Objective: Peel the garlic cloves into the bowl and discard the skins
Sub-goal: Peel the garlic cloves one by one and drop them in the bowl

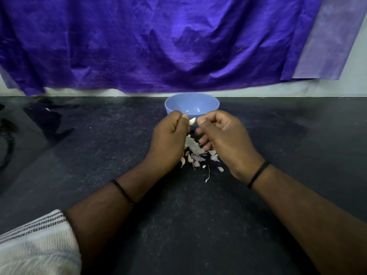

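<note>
1. While the left hand point(168, 135) pinches a garlic clove point(192, 121) at mid-frame, the right hand point(224, 135) is beside it, its grip curled; whether it touches the clove I cannot tell.
2. The blue bowl point(191, 104) stands just behind the hands on the dark tabletop point(99, 155).
3. Garlic skins point(195, 155) lie under the hands.

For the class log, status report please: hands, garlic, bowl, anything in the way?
Left hand pinching garlic clove, right hand curled at its tip. Blue bowl just beyond, no cloves visible inside. Skins and cloves pile beneath hands; nothing blocking.
</note>
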